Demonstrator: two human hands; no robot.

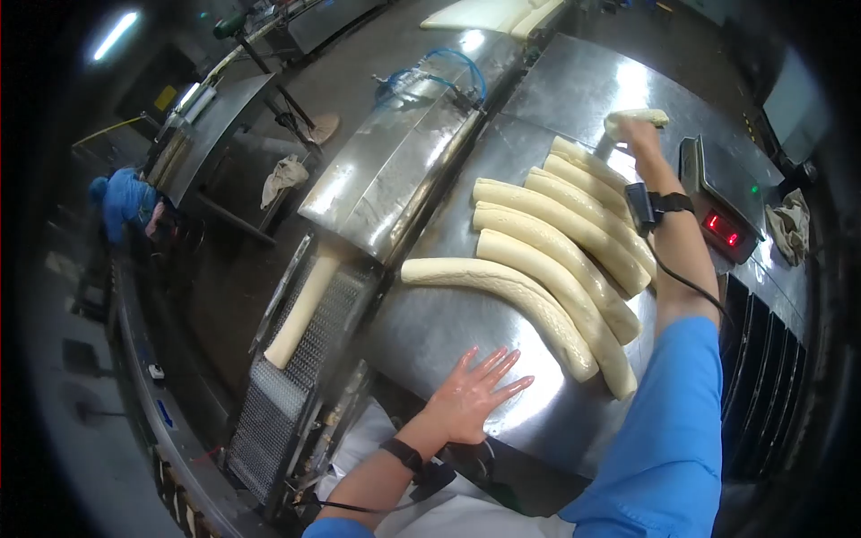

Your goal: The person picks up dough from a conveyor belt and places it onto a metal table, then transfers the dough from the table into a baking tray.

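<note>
Clearly, the dough piece point(639, 116) lies in the right hand point(642, 137) (left hand point(472, 395) flat).

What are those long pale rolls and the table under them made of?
The long rolls look like raw dough: pale cream, matte, soft enough to bend into curves. The table looks like stainless steel: silvery, brushed, throwing back glare from the lights.

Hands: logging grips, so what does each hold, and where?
Right hand grips a small dough piece around its middle; left hand holds nothing, flat on the steel table.
</note>
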